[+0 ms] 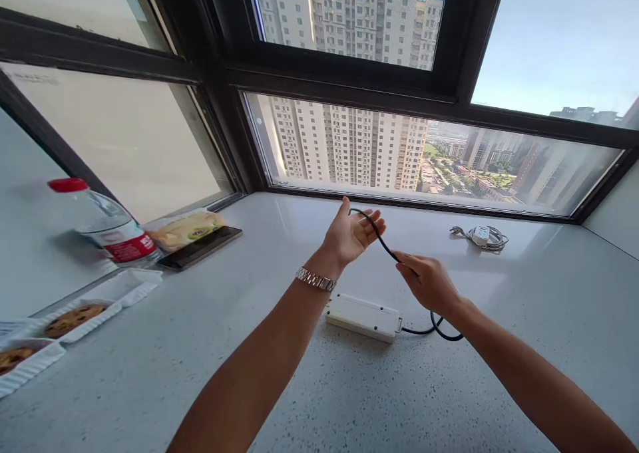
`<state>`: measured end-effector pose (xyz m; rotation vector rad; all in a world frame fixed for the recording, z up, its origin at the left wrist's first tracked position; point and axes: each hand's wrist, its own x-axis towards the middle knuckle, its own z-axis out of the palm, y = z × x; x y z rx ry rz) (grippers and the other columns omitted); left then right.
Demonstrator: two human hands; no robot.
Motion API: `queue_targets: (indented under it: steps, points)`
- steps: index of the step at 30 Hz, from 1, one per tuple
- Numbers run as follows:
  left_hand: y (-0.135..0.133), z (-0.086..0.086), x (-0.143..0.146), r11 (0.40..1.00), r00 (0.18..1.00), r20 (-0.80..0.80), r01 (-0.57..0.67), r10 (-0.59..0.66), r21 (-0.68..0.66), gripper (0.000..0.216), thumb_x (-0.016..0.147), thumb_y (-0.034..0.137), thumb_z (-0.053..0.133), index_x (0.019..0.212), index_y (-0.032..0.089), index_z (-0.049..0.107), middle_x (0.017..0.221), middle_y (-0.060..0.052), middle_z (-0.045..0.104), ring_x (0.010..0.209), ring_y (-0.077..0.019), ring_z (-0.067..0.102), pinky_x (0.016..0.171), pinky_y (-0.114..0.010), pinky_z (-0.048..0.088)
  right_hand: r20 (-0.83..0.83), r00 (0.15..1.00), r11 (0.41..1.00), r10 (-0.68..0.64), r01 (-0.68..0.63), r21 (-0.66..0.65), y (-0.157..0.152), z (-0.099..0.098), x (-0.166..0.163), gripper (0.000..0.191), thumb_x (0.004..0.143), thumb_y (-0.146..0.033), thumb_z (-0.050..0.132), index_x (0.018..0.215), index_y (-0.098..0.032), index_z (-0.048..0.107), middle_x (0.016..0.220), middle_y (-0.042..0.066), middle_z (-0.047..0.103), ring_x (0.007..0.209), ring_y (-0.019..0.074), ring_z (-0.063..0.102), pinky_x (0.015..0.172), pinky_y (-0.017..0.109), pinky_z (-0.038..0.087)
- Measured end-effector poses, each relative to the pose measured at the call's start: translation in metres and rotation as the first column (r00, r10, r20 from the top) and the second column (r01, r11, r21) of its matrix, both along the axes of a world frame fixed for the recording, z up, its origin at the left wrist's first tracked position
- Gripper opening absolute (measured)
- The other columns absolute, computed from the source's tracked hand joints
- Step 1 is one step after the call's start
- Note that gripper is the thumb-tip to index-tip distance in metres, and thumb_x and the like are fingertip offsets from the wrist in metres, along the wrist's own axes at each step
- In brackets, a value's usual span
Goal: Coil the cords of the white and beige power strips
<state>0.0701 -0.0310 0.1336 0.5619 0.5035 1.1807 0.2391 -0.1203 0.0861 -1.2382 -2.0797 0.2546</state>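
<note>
My left hand (353,232), with a metal watch band (316,279) on the wrist, is raised palm up with its fingers spread. A black cable (378,236) arcs across that palm, its far end partly hidden near the thumb. The fingers of my right hand (424,279) are closed around the same cable. Below the hands, an oblong white power strip (363,316) lies on the counter, screws showing on its upper face. From its right end the cable runs out and loops beneath my right wrist.
A coiled grey cord with a white plug (480,236) lies at the right by the window. To the left are a red-capped bottle (112,223), a wrapped bread (187,230), a dark phone (202,248) and cookies in a plastic tray (130,287). Dark window frames (399,203) border the counter.
</note>
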Motion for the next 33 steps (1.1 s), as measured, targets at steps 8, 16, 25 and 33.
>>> queue_targets:
  steps: [8,16,25,33]
  points:
    - [0.036,-0.03,-0.075,0.909,0.939,-0.031,-0.339,0.342,-0.241,0.037,0.1,0.028,0.021,0.069,0.018,0.039,0.042,0.009,0.028,0.028,-0.006,0.028,0.033,-0.018,0.031,0.12,0.941,0.706,-0.316,0.318,-0.633,0.005,-0.024,0.117,0.043,0.081,-0.048,0.049,0.062,-0.014,0.065,0.048,-0.003,0.04,0.043,0.0075,0.03,0.043,0.023,0.023]
    - [0.015,-0.058,-0.067,0.951,0.958,0.027,-0.278,0.284,-0.136,0.034,0.097,0.015,0.026,0.066,0.016,0.041,0.043,0.01,0.024,0.029,-0.004,0.024,0.033,-0.017,0.022,-0.577,0.593,0.803,-0.562,0.222,-0.553,-0.015,0.017,0.224,0.031,0.063,-0.048,0.062,0.059,-0.021,0.047,0.057,-0.002,0.044,0.05,0.0118,0.043,0.058,0.034,0.047]
    - [-0.02,-0.101,-0.012,0.976,0.975,-0.025,-0.218,0.219,0.012,0.028,0.093,0.038,0.045,0.073,0.018,0.043,0.052,0.009,0.026,0.037,-0.0042,0.025,0.037,-0.017,0.023,-0.653,0.675,0.939,-0.342,0.226,-0.258,-0.013,0.015,0.116,0.036,0.087,-0.052,0.036,0.068,-0.022,0.041,0.051,-0.008,0.025,0.038,0.0071,0.017,0.038,0.022,0.015]
    - [-0.052,-0.112,0.017,0.988,0.989,-0.073,0.137,-0.131,0.072,0.053,0.076,0.07,0.05,0.079,0.017,0.048,0.058,0.007,0.03,0.046,-0.0059,0.031,0.043,-0.018,0.034,0.426,0.899,0.995,0.102,-0.086,-0.057,-0.007,-0.03,-0.023,0.038,0.097,-0.043,0.034,0.071,-0.019,0.049,0.058,-0.001,0.051,0.043,0.0078,0.028,0.048,0.025,0.015]
